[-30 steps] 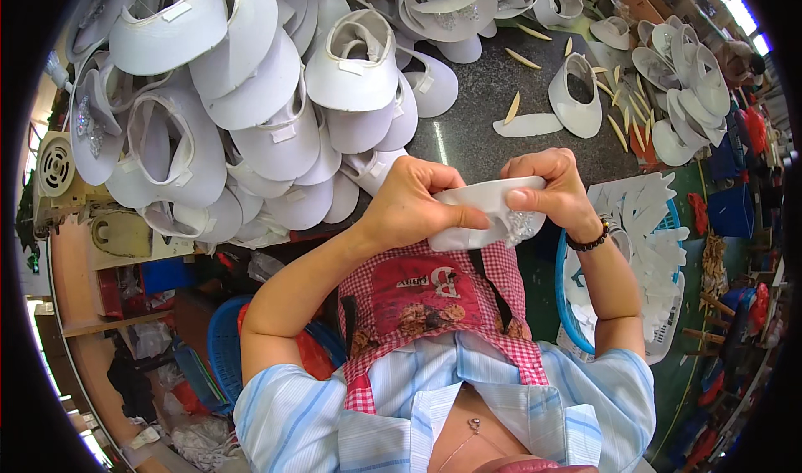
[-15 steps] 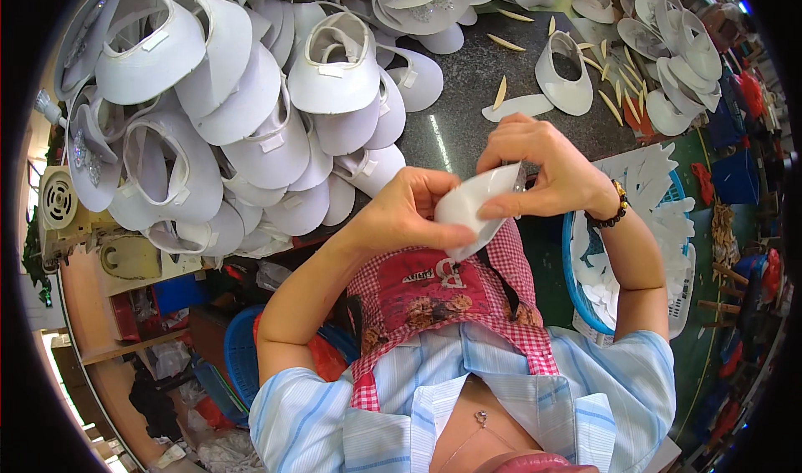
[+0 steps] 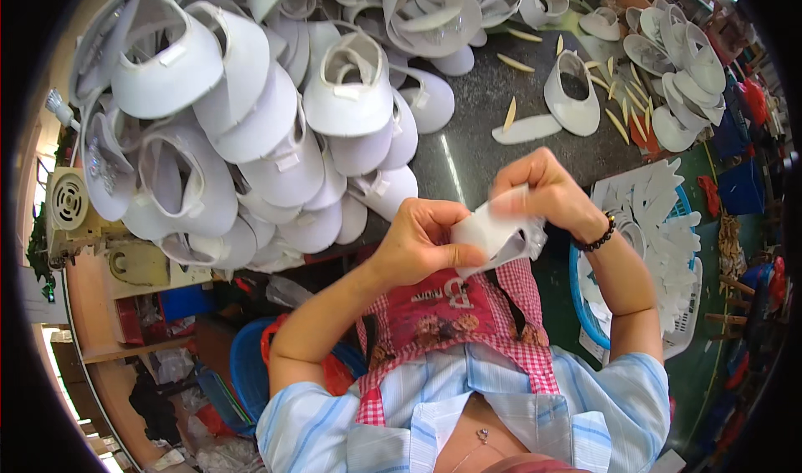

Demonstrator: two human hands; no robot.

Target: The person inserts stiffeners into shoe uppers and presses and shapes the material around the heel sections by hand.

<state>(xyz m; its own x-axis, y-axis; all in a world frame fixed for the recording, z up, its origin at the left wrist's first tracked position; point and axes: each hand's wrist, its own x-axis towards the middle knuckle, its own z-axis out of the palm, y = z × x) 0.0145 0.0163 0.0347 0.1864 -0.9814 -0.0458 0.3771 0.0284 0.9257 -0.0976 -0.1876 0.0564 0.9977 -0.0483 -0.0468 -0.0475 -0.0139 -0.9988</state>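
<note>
In front of my apron I hold a small white piece, which looks like a shoe upper [image 3: 482,232]. It is curved, with an opening and a ruffled or shiny edge on its right side. My left hand [image 3: 428,237] is closed on its left end, thumb on the near face and fingers curled behind. My right hand [image 3: 547,191] is at its upper right edge, fingers bent in a pinch, the fingertips blurred by motion. Just beyond lies the dark speckled tabletop [image 3: 434,160].
A tall heap of similar white pieces [image 3: 276,131] covers the table's left side. On the right lie another white piece [image 3: 573,97], a flat white oval [image 3: 526,129], several cream slivers [image 3: 616,126] and another pile [image 3: 681,64]. A blue basket [image 3: 582,306] holds white cut pieces.
The white piece has turned, so its opening and ruffled edge show now. My right hand has shifted along its top edge. The whole view has moved slightly.
</note>
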